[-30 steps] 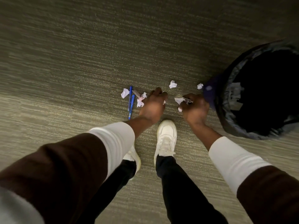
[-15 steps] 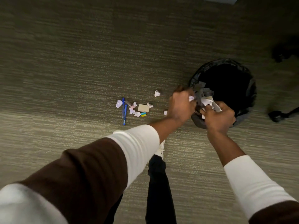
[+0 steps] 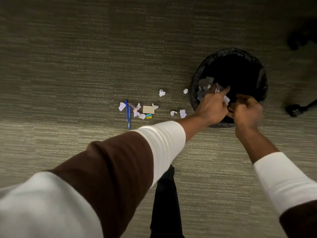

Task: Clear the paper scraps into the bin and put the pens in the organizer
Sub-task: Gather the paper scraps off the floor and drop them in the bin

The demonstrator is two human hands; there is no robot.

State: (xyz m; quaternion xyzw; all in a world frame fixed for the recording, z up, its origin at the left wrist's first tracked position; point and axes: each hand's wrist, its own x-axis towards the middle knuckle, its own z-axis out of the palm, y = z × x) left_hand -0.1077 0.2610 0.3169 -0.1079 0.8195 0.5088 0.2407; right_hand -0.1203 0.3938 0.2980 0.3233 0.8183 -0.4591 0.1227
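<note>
The black-lined bin (image 3: 261, 78) stands on the carpet at the right, with grey and white scraps (image 3: 205, 82) lying against its near inner wall. My left hand (image 3: 212, 107) reaches over the bin's near rim with its fingers stretched out and apart. Small white bits (image 3: 217, 87) show just past its fingertips. My right hand (image 3: 247, 110) is curled beside it over the rim, and a white paper scrap (image 3: 226, 100) sits at its fingertips between the two hands. Two blue pens (image 3: 127, 114) lie side by side on the carpet to the left. No organizer is in view.
Several crumpled scraps lie on the carpet: one (image 3: 122, 106) by the pens, one (image 3: 162, 92), one (image 3: 185, 91) near the bin, and one (image 3: 182, 113). A tan card (image 3: 148, 109) and a small yellow-blue block (image 3: 148, 116) lie among them. A chair castor (image 3: 293, 110) stands right of the bin.
Both hands rose from the carpet with scraps and moved right, over the bin's rim. The bundle they held half a second ago is mostly gone from them, and my left fingers have spread.
</note>
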